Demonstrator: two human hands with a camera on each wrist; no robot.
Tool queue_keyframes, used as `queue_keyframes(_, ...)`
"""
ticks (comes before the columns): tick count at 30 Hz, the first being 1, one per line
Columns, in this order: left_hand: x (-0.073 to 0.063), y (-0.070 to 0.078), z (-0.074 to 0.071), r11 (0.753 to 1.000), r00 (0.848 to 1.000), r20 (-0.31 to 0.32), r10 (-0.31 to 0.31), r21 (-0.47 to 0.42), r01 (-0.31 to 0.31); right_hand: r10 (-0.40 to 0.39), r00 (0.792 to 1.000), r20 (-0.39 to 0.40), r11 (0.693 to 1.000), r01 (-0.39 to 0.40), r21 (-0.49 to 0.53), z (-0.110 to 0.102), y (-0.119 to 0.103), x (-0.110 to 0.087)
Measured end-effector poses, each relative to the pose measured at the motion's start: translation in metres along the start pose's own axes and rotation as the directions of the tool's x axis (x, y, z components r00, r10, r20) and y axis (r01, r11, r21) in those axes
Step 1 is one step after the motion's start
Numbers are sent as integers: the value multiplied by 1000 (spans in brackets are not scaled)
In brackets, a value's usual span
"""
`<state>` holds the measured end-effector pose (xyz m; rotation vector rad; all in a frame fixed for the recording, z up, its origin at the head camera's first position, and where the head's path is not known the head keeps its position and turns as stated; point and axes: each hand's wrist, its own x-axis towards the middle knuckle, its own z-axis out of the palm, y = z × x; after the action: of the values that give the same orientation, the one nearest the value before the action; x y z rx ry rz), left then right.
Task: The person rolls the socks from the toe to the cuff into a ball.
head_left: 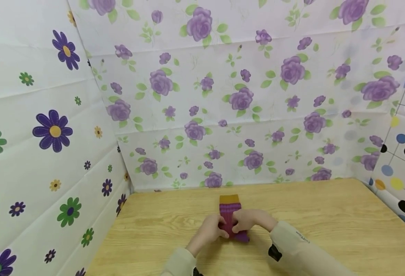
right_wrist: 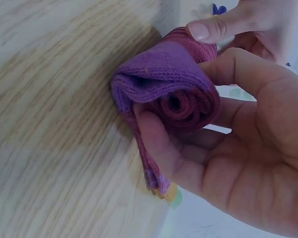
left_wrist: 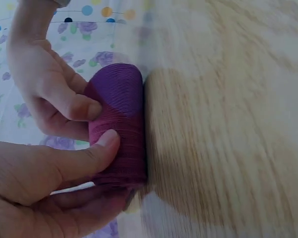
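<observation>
A maroon and purple knit sock [head_left: 230,211] with a mustard cuff lies on the wooden table, partly rolled up. My left hand [head_left: 212,227] grips the roll from its left side, its thumb on top in the left wrist view. From the right, my right hand [head_left: 245,219] holds the other end between thumb and fingers. In the right wrist view the sock's roll [right_wrist: 179,106] shows its spiral end, with a purple flap over it and the flat part trailing beneath. Whether one sock or a pair is rolled, I cannot tell.
The light wooden table [head_left: 154,226] runs back to a wall covering [head_left: 195,99] printed with purple roses. A flower-printed sheet [head_left: 23,161] borders the left side, and a dotted sheet [head_left: 402,153] the right. Dark straps show at both wrists.
</observation>
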<state>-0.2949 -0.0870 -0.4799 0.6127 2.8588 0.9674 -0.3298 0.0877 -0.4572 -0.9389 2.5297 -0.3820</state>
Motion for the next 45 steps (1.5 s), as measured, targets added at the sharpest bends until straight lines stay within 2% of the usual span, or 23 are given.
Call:
queue_keyframes(3,2,-1,1,999,999,2,36,17,-36,54,999,-4,998,-54,39,1,-1,-2)
queue_keyframes(7,5,-2,-1,1000,998,66,3,-20,-2,118,992,-41,991,-115,71,7,-2,-4)
queue_keyframes(10,8,-2,-4,999,993,115,-27,-34,31,142,984,-107,987,-131,97,15,-2,-6)
queue_keyframes(14,13,-2,-6,1000,986,168,-10,25,6,118,963,-243,992,-104,69,26,-2,-8)
queue_keyframes(16,16,-3,-7,999,982,187,0,35,-7,98,942,-320,995,-96,22,30,-1,-9)
queue_keyframes(18,19,-4,-8,999,981,194,-5,39,-2,56,910,-412,994,-89,-61,33,-1,-10)
queue_keyframes(22,23,-6,-9,999,978,205,-30,-38,39,-72,816,-573,971,-73,-226,38,1,-11)
queue_keyframes(24,25,-6,-10,994,977,209,-49,-81,67,-128,775,-619,960,-60,-274,39,3,-10)
queue_keyframes(25,26,-6,-10,992,976,208,-59,-101,82,-151,761,-631,955,-54,-293,40,4,-10)
queue_keyframes(27,26,-6,-11,986,974,207,-87,-124,114,-185,746,-639,945,-42,-323,40,5,-9)
queue_keyframes(29,27,-6,-12,980,972,205,-117,-136,147,-208,749,-629,938,-29,-345,40,6,-9)
queue_keyframes(31,27,-6,-13,971,967,209,-145,-157,180,-215,767,-605,931,-25,-364,40,5,-10)
queue_keyframes(36,27,-10,-12,950,961,203,-190,-210,232,-168,847,-503,920,-48,-388,39,3,-12)
queue_keyframes(38,26,-11,-12,950,963,183,-199,-205,235,-146,867,-477,914,-66,-400,39,1,-11)
queue_keyframes(41,26,-13,-10,950,966,149,-210,-202,237,-143,878,-457,884,-94,-458,41,-2,-10)
queue_keyframes(45,25,-14,-7,955,974,103,-200,-203,218,-201,866,-458,798,-126,-589,44,-7,-9)
